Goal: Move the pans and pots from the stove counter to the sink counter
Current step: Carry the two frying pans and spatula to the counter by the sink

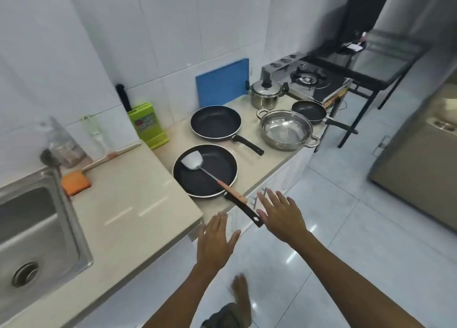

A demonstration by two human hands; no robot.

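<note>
At the stove counter's (249, 201) near edge, both hands, left hand (217, 238) and right hand (282, 216), hover empty with fingers spread beside the nearest frying pan (205, 170), which looks light and rigid, best gripped by its overhanging black handle (244, 210), though the loose spatula (210, 174) inside could slide.

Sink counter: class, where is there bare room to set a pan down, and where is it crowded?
Free: the sink counter between the sink, the orange sponge and the nearest frying pan. Crowded: the stove counter, packed with frying pans, a steel pot and a lidded pot.
</note>
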